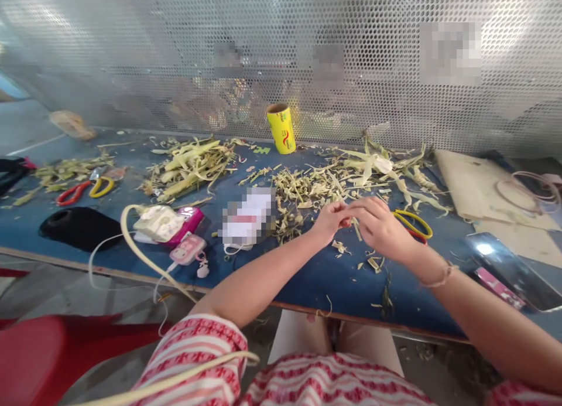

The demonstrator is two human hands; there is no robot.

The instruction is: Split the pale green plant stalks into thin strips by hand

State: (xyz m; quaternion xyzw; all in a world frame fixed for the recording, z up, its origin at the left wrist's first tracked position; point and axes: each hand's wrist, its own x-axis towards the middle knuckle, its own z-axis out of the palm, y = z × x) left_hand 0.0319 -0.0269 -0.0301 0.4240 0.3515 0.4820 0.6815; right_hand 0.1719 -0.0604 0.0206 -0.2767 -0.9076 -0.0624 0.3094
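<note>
My left hand (330, 221) and my right hand (381, 229) meet above the blue table, fingertips together and closed. Whatever they pinch is hidden by the fingers. Just behind them lies a heap of short, dry plant cuttings (302, 189), pale green and straw-coloured. Longer dried leaves or husks (377, 166) spread out behind my right hand. A pair of scissors with yellow and red handles (415, 223) rests partly hidden beside that hand. A few loose scraps (374, 264) lie on the table below it.
More husks (188, 169) and other scissors (90, 188) lie left. A yellow tube (281, 129) stands before the perforated metal panel (377, 54). Nearer are a cabled power strip (167, 223), a black cloth item (79, 227), a phone (513, 268) and cardboard (487, 183).
</note>
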